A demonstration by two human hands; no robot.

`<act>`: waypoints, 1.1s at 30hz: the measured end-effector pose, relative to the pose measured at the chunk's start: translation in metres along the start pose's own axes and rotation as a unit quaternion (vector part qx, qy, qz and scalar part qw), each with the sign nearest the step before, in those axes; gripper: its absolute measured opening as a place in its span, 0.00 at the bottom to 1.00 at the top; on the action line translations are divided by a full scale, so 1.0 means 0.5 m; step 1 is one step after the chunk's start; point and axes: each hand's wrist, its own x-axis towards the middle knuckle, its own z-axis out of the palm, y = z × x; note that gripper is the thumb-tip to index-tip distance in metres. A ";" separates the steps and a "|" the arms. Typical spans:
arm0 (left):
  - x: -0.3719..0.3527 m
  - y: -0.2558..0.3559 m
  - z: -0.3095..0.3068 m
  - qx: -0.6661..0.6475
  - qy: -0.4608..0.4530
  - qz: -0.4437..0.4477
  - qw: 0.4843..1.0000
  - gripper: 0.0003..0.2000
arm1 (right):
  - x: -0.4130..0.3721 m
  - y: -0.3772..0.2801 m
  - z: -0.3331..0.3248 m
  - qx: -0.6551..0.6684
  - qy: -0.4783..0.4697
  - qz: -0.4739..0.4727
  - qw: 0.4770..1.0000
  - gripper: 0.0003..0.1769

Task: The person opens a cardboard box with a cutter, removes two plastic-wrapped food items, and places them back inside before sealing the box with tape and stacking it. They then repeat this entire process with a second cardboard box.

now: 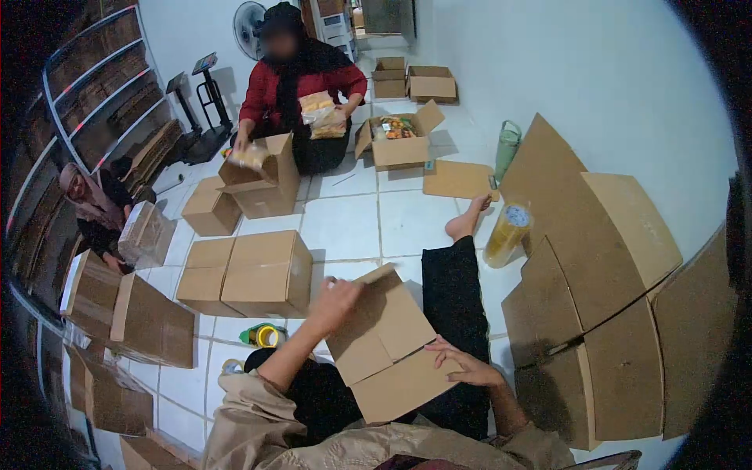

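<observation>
A brown cardboard box (392,337) lies across my lap, its top panels meeting along a seam. My left hand (337,304) is closed at the box's far left edge. Something small seems to poke out above its fingers, too blurred to name. My right hand (464,364) rests on the near right part of the box, fingers spread and holding nothing. A green tape dispenser (262,335) with a yellow roll lies on the floor to the left of my left forearm. Beside my knee is another tape roll (233,366), partly hidden.
Closed boxes (266,274) stand left. Flat cardboard sheets (580,235) lean right, near a stack of tape rolls (507,235). A person in red (262,90) handles bagged goods at an open box (270,176). Another person (98,204) sits far left by a wrapped box (146,235).
</observation>
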 end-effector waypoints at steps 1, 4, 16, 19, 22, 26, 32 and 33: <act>0.016 -0.028 0.000 0.036 0.068 -0.068 0.995 0.26 | 0.005 -0.001 -0.004 -0.075 -0.032 -0.007 0.997 0.19; 0.029 -0.117 0.054 0.089 0.155 -0.166 0.970 0.27 | 0.023 -0.051 0.019 -0.261 -0.064 0.051 0.962 0.26; -0.002 -0.045 0.089 -0.228 0.135 -0.150 0.953 0.10 | 0.123 -0.043 0.141 -0.490 -0.033 0.078 0.868 0.41; -0.029 0.064 0.095 -0.214 0.088 -0.047 0.972 0.11 | 0.121 -0.037 0.133 -0.462 -0.006 0.074 0.884 0.38; -0.026 0.096 0.072 -0.209 0.044 -0.028 0.977 0.12 | 0.109 -0.019 0.137 -0.435 0.054 0.061 0.897 0.32; -0.005 0.070 0.025 -0.167 0.041 0.009 0.985 0.11 | 0.109 -0.043 0.140 -0.448 0.114 0.042 0.886 0.22; -0.162 0.003 -0.083 -0.158 -0.185 -0.139 0.960 0.10 | 0.158 -0.067 0.135 -0.550 0.002 -0.042 0.834 0.17; -0.193 -0.005 -0.071 -0.213 -0.244 -0.220 0.920 0.11 | 0.171 -0.075 0.129 -0.571 -0.012 -0.022 0.821 0.16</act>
